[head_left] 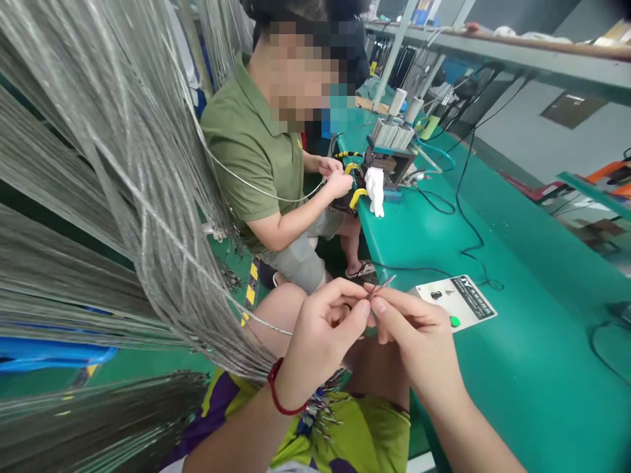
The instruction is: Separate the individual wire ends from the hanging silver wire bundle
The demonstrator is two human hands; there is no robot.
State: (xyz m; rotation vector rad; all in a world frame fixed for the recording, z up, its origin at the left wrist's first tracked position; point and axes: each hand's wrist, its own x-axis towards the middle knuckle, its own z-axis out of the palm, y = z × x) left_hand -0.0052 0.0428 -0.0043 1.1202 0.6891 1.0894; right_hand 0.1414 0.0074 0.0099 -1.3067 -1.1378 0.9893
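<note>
My left hand (pixel 323 335) and my right hand (pixel 419 338) meet at the edge of the green bench (pixel 517 368). Both pinch the frayed end of a thin steel wire cable (pixel 379 287), whose strands stick up between the fingertips. The cable trails left from my left hand toward a large hanging bundle of grey cables (pixel 123 197). A red cord is round my left wrist. More cable ends with metal tips lie on my lap (pixel 320 410).
A person in a green shirt (pixel 256 151) sits ahead, handling a cable at a small machine (pixel 389 154) with a white glove (pixel 375 190) beside it. A white control box with a green button (pixel 456 303) and black leads (pixel 468 217) lie on the bench.
</note>
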